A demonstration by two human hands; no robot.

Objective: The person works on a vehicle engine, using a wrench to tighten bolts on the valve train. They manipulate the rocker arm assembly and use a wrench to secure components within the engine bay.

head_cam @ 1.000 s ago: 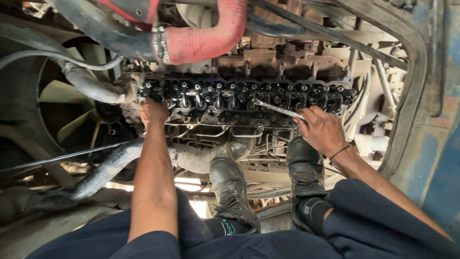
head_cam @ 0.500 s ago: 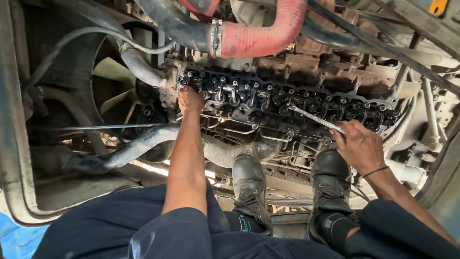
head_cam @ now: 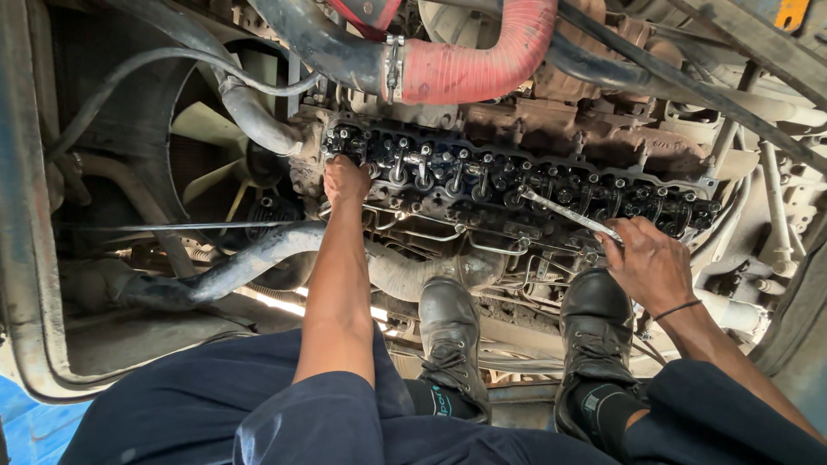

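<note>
An open engine head with oily rocker arms and bolts runs across the middle of the view. My left hand rests on its left end, fingers curled against the metal; whether it holds anything is hidden. My right hand grips the handle of a long silver wrench, whose far end sits on a fitting near the middle of the head. My two black boots stand on the frame just below the engine.
A red hose joined to a black hose by a clamp arches above the engine. A radiator fan sits at the left behind black hoses. Pipes and brackets crowd the right side; blue bodywork shows at the lower left.
The view has shifted, so the engine sits further right and lower in frame. My left hand stays on the head's left end and my right hand keeps its grip on the wrench.
</note>
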